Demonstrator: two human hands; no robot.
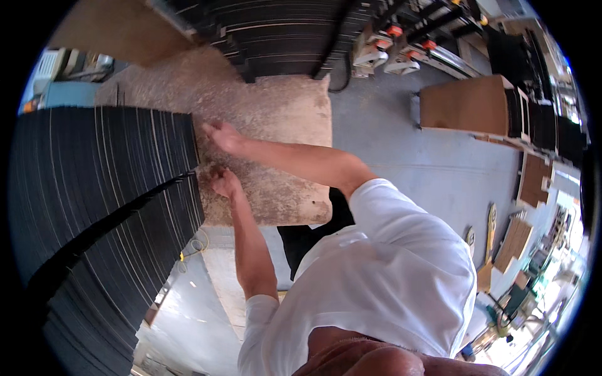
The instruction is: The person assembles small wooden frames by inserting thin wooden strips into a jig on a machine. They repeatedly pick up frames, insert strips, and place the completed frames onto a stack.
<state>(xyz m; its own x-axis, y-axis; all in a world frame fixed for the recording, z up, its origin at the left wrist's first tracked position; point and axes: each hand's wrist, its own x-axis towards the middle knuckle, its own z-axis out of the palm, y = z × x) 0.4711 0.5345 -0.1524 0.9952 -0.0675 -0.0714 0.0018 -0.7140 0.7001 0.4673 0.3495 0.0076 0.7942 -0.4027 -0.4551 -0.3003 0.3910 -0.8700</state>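
Both hands [221, 160] press the black sheet stack [106, 188] on the dusty table [282, 113].

My left hand [224, 183] and right hand [221, 135] are resting on the board [282, 113], touching the stacked panels [100, 188] at my left.

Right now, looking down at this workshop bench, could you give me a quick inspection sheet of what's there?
Surface: worn brown board, dusty and scuffed, lying flat.
Job's things: big stack of thin black sheets, edges lined up against the board; a dark strap runs across it.
Clutter: nothing seen on the board itself.
Hands: left hand and right hand both press at the stack's edge; whether they grip a sheet cannot be told.
Cables: a yellowish cord coiled below the stack.
Surroundings: grey floor, brown cardboard box, more dark sheet stacks, machine with orange knobs.
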